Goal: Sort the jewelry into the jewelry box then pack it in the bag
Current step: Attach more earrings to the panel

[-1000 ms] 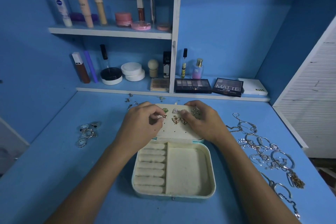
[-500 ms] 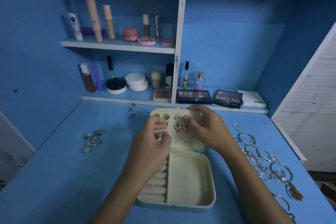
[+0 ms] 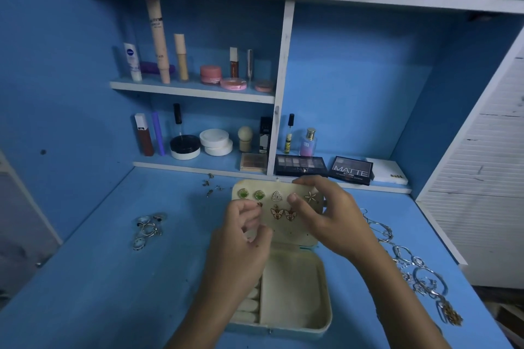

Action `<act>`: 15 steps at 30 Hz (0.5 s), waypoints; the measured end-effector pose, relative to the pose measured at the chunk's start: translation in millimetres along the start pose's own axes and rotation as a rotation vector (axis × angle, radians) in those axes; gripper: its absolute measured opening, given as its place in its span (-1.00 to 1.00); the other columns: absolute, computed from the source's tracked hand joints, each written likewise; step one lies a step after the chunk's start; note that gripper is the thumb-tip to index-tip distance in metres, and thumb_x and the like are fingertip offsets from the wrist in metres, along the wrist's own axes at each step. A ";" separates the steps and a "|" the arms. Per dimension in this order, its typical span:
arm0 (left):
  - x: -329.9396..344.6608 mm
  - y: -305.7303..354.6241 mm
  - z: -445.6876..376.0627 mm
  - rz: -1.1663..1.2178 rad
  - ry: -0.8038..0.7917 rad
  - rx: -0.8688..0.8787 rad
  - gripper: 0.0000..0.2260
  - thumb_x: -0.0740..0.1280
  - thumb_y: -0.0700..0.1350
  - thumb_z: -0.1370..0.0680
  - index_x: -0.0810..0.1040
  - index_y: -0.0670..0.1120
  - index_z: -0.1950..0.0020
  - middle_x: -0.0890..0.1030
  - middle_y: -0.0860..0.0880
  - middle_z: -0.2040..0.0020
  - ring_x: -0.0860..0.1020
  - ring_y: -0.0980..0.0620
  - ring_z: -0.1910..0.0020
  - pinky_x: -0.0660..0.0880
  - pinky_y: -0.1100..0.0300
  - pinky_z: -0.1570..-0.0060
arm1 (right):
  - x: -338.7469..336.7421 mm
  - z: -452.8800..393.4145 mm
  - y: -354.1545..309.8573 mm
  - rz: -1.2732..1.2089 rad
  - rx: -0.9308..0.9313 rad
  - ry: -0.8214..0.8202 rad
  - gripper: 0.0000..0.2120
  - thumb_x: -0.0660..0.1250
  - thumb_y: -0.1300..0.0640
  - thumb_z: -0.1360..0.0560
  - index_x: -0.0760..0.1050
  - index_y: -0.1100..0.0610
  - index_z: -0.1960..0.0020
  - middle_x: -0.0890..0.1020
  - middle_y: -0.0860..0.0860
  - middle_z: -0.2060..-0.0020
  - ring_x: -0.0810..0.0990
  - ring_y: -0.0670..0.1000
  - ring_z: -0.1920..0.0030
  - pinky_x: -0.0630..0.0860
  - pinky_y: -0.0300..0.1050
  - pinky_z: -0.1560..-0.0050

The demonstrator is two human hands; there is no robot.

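jewelry box open at counter's near edge, tray bare | left hand fingers pinching a small earring at the lid's hole panel; I judge it could slip and drop | right hand fingers grasping lid; letting go tips it | bracelets at right edge, rings left, unsorted.

Two bare forearms and hands showing, no sleeves in view.

Left hand and right hand are both showing bare, forearms running uncovered down to the bottom edge. Nothing is showing on the wrists or on the fingers that can be seen. Right thumbnail is showing short and unpainted; the left hand's nails are too dim to tell. Both arms are looking slim, lighting is dimming finer detail. Rest of the person is sitting out of frame.
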State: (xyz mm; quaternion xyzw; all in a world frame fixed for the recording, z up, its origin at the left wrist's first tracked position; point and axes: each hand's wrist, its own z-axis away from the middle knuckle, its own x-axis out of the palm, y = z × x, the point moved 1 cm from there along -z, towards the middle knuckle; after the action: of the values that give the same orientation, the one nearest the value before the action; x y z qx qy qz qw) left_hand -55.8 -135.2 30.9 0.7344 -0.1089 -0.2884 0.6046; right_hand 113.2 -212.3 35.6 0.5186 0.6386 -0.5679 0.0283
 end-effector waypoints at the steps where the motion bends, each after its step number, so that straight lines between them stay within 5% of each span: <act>1: -0.3 0.3 2.2 0.041 -0.004 -0.023 -0.75 0.34 -0.17 -0.55 0.45 0.10 -0.16 0.61 0.23 -0.14 0.48 0.52 -0.05 0.39 0.56 0.12 | -1.0 2.0 -2.0 -0.007 -0.003 -0.005 -0.73 0.38 -0.14 -0.52 0.55 -0.08 -0.17 0.58 -0.26 0.04 0.50 -0.19 0.05 0.37 -0.43 0.15; 5: -3.5 3.5 10.8 0.246 -0.007 -0.117 -0.65 0.35 -0.17 -0.56 0.40 0.16 -0.26 0.63 0.21 -0.15 0.54 0.45 -0.07 0.46 0.36 -0.08 | -4.8 10.9 -9.7 -0.029 -0.008 -0.013 -0.67 0.35 -0.21 -0.50 0.54 -0.10 -0.19 0.60 -0.25 -0.03 0.54 -0.20 -0.06 0.40 -0.51 0.06; 8: -5.9 6.5 16.7 0.391 -0.005 -0.167 -0.56 0.32 -0.20 -0.58 0.33 0.16 -0.37 0.67 0.19 -0.11 0.60 0.34 -0.05 0.50 0.09 -0.22 | -6.3 17.8 -11.1 -0.035 -0.033 0.002 -0.64 0.29 -0.35 -0.49 0.54 -0.17 -0.15 0.62 -0.28 -0.01 0.57 -0.17 -0.09 0.45 -0.34 -0.08; 12: -8.1 9.6 23.8 0.587 -0.023 -0.233 -0.51 0.23 -0.27 -0.61 0.23 0.15 -0.43 0.69 0.11 -0.11 0.62 0.22 -0.12 0.48 0.07 -0.25 | -7.8 30.0 -12.1 -0.070 -0.058 0.013 -0.63 0.24 -0.35 -0.48 0.56 -0.17 -0.13 0.62 -0.29 -0.03 0.59 -0.14 -0.09 0.53 -0.13 -0.13; 15: -9.6 11.0 30.3 0.744 0.004 -0.279 -0.50 0.21 -0.29 -0.62 0.22 0.14 -0.45 0.68 -0.04 -0.15 0.62 0.07 -0.19 0.47 0.03 -0.27 | -8.5 39.6 -14.8 -0.104 -0.069 0.015 -0.67 0.25 -0.30 -0.50 0.59 -0.15 -0.09 0.64 -0.26 -0.02 0.60 -0.12 -0.09 0.52 -0.18 -0.06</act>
State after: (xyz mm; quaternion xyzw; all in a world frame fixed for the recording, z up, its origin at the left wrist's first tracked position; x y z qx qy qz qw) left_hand -78.3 -158.0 41.1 0.5560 -0.3261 -0.0604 0.7622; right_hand 85.0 -244.8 37.2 0.4876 0.6841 -0.5423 0.0121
